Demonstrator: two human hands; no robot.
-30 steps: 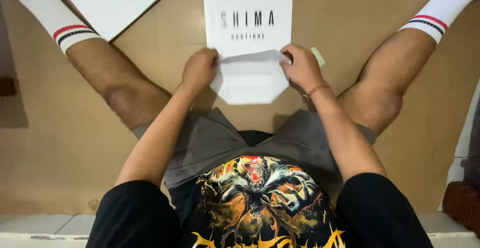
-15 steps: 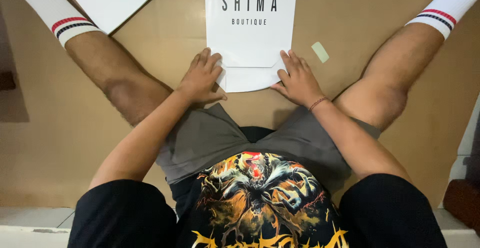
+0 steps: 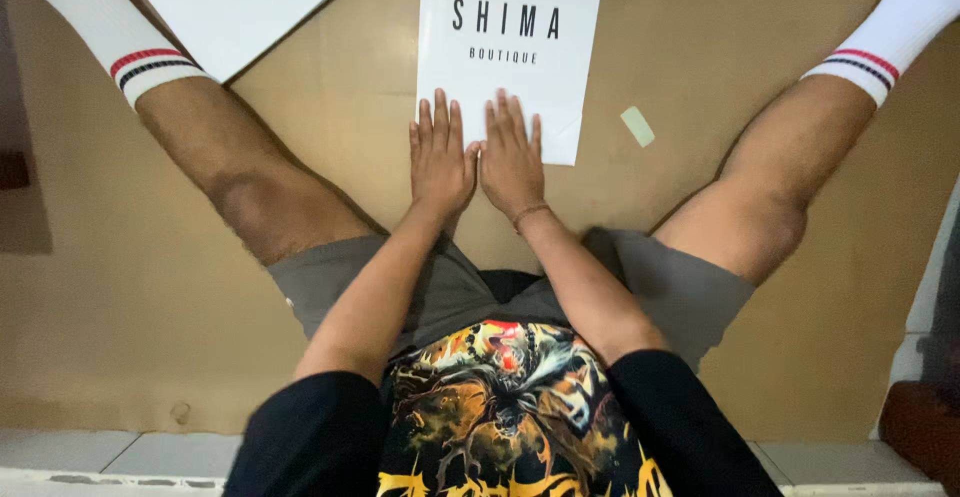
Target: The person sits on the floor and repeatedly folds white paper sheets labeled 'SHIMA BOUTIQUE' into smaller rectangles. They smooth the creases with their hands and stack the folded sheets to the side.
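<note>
Left hand (image 3: 441, 160): one, palm down, fingers straight and close together, pressed flat on the near edge of the bag; grips nothing.
Right hand (image 3: 511, 160): one, palm down beside the left, thumbs almost touching, fingers extended and slightly spread, flat on the same edge; grips nothing. Thin band at the wrist.
Bag (image 3: 520, 17): one, white, flat, rectangular, black lettering on its face; lies on the brown floor sheet (image 3: 330, 147) between the spread legs, long side running away from the person, near end under both hands.
Strip (image 3: 637, 126): one, small, pale green, on the sheet just right of the bag.
Second white bag (image 3: 240, 2): one, far left, angled, partly out of view.
</note>
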